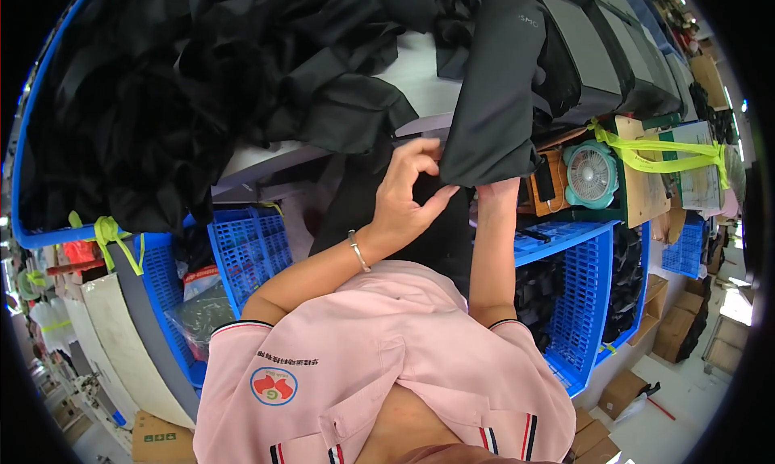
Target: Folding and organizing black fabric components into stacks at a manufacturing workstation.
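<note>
At frame centre, the left hand [406, 191] pinches the lower edge of a folded black fabric piece [494, 92] (thumb and forefinger pressed together); the right hand [498, 191] grips underneath, fingers hidden, beside a teal fan [591, 174].

The right hand [496, 191] is mostly hidden beneath the black fabric piece [492, 92] it grips. Its fingers cannot be seen.

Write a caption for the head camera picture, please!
Both hands, left hand and right hand, hold a black fabric piece beside blue crates.
</note>
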The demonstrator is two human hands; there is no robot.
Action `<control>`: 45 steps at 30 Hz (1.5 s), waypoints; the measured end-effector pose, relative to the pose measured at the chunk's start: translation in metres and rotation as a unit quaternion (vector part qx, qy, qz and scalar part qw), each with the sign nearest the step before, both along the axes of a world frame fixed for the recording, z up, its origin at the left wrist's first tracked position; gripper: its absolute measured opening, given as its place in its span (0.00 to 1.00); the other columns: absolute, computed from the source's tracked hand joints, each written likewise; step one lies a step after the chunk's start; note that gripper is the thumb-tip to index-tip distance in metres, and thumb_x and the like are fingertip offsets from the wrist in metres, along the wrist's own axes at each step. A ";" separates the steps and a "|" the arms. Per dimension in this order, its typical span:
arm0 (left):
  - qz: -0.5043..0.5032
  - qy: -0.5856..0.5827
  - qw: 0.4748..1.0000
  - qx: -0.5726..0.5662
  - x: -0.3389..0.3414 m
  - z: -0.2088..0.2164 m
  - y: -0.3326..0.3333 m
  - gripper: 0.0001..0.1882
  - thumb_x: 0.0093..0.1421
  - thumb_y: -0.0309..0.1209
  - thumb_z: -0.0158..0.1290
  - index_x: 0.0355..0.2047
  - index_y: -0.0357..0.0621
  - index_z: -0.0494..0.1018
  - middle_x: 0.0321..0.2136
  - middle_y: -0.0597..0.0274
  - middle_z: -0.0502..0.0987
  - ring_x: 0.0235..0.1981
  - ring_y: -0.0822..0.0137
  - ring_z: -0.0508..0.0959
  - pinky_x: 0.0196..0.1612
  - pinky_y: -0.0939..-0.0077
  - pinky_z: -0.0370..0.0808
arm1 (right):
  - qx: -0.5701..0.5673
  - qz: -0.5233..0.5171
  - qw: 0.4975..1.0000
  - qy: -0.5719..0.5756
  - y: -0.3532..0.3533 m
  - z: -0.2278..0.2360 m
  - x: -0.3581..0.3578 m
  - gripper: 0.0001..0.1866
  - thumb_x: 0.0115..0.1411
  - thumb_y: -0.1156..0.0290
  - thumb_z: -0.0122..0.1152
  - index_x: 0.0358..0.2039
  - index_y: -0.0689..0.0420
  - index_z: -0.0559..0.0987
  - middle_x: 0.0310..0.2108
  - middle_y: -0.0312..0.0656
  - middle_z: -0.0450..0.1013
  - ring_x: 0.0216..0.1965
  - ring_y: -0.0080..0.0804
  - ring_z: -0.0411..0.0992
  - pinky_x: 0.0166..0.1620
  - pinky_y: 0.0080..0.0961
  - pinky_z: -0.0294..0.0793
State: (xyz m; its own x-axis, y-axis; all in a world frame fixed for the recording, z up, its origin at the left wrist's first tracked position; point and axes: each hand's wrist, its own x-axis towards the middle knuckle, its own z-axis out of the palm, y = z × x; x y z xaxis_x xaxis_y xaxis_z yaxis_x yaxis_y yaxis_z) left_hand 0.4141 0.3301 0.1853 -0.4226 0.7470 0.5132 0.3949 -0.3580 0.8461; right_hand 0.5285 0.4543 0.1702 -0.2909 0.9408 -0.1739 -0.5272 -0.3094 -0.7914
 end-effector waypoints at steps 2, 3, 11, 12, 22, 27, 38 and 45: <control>0.005 -0.099 0.994 0.040 0.009 0.006 0.011 0.19 0.47 0.15 0.65 0.36 0.41 0.69 0.50 0.53 0.73 0.47 0.64 0.78 0.47 0.74 0.75 | 0.019 0.006 1.000 0.010 0.001 0.003 -0.002 0.27 0.70 0.56 0.47 0.64 0.57 0.65 0.60 0.46 0.69 0.56 0.42 0.72 0.57 0.41 0.75; 0.006 -0.195 0.978 0.079 0.012 0.010 0.016 0.20 0.47 0.14 0.65 0.37 0.41 0.69 0.50 0.53 0.73 0.47 0.66 0.78 0.47 0.75 0.75 | 0.036 0.009 0.999 0.022 0.002 0.004 -0.003 0.27 0.70 0.56 0.46 0.64 0.57 0.65 0.60 0.46 0.69 0.55 0.42 0.73 0.57 0.40 0.76; 0.099 -0.023 0.991 0.089 -0.024 0.021 0.026 0.15 0.45 0.09 0.54 0.30 0.40 0.72 0.34 0.62 0.78 0.24 0.74 0.73 0.25 0.82 0.71 | -0.079 -0.045 0.996 0.013 -0.009 0.025 -0.008 0.23 0.66 0.62 0.57 0.59 0.59 0.72 0.55 0.44 0.73 0.54 0.41 0.73 0.56 0.39 0.76; 0.099 -0.022 0.991 0.089 -0.024 0.021 0.025 0.15 0.45 0.09 0.54 0.30 0.40 0.72 0.34 0.62 0.78 0.24 0.74 0.73 0.25 0.82 0.71 | -0.075 -0.050 0.996 -0.006 -0.011 0.026 -0.010 0.23 0.67 0.61 0.57 0.58 0.59 0.73 0.55 0.44 0.74 0.54 0.41 0.73 0.55 0.39 0.76; 0.061 -0.074 0.993 0.070 -0.006 0.011 0.018 0.22 0.48 0.07 0.53 0.43 0.38 0.75 0.45 0.58 0.76 0.33 0.76 0.76 0.33 0.84 0.73 | -0.041 -0.015 0.995 0.086 -0.004 0.004 -0.007 0.22 0.61 0.66 0.63 0.54 0.61 0.75 0.47 0.46 0.77 0.45 0.39 0.78 0.48 0.34 0.81; 0.041 -0.059 0.996 0.054 -0.007 0.015 0.018 0.22 0.49 0.07 0.53 0.44 0.37 0.76 0.45 0.58 0.76 0.35 0.75 0.75 0.33 0.85 0.73 | 0.013 -0.004 0.998 0.064 -0.008 0.005 -0.013 0.19 0.63 0.63 0.60 0.51 0.60 0.76 0.45 0.44 0.78 0.43 0.36 0.78 0.44 0.33 0.82; 0.059 -0.063 0.995 0.056 -0.005 0.015 0.012 0.28 0.45 0.08 0.52 0.46 0.42 0.78 0.40 0.60 0.77 0.26 0.73 0.73 0.29 0.81 0.73 | -0.010 0.022 0.995 0.096 -0.009 -0.004 -0.016 0.23 0.61 0.61 0.61 0.53 0.61 0.75 0.46 0.47 0.77 0.44 0.39 0.78 0.47 0.35 0.81; 0.053 -0.032 0.997 0.044 -0.010 0.016 0.008 0.33 0.44 0.08 0.52 0.52 0.45 0.77 0.41 0.61 0.76 0.27 0.73 0.73 0.29 0.81 0.72 | -0.013 0.013 0.996 0.087 -0.009 -0.004 -0.021 0.25 0.64 0.56 0.56 0.55 0.60 0.74 0.47 0.46 0.76 0.45 0.39 0.78 0.48 0.34 0.81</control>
